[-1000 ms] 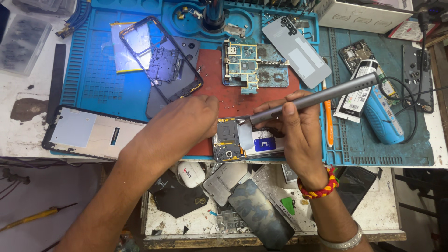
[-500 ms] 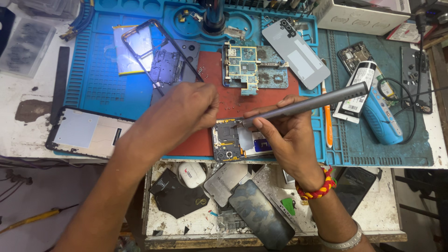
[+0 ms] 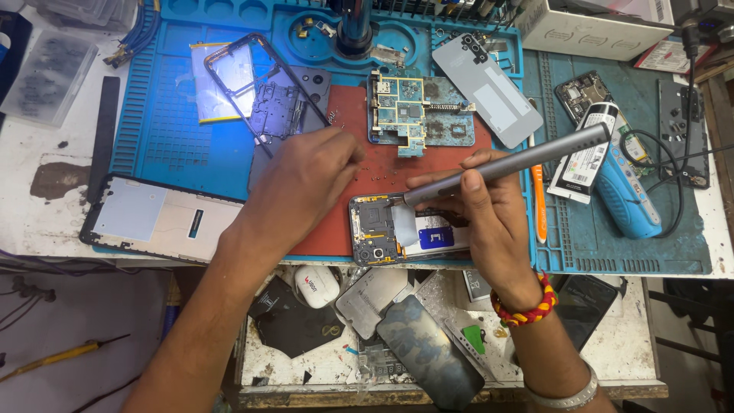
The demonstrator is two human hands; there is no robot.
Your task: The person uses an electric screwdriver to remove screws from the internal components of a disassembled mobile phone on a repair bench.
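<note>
My right hand (image 3: 489,222) has its fingers (image 3: 466,183) wrapped around a grey electric screwdriver (image 3: 508,164), pen-style. Its long axis runs from upper right down to lower left, tip landing on the top end of the opened phone (image 3: 405,233). That phone lies flat on the red mat (image 3: 382,172), lengthwise left to right, directly under my right-hand fingers, camera end pointing left.

My left hand (image 3: 306,187) sits just left of it, fingers curled with the tips pinched together over the mat near a few loose screws (image 3: 375,177); can't tell if they're actually holding one. Further out: a circuit board (image 3: 417,115), a bare phone frame (image 3: 260,88), all on the blue work surface (image 3: 168,145).
</note>
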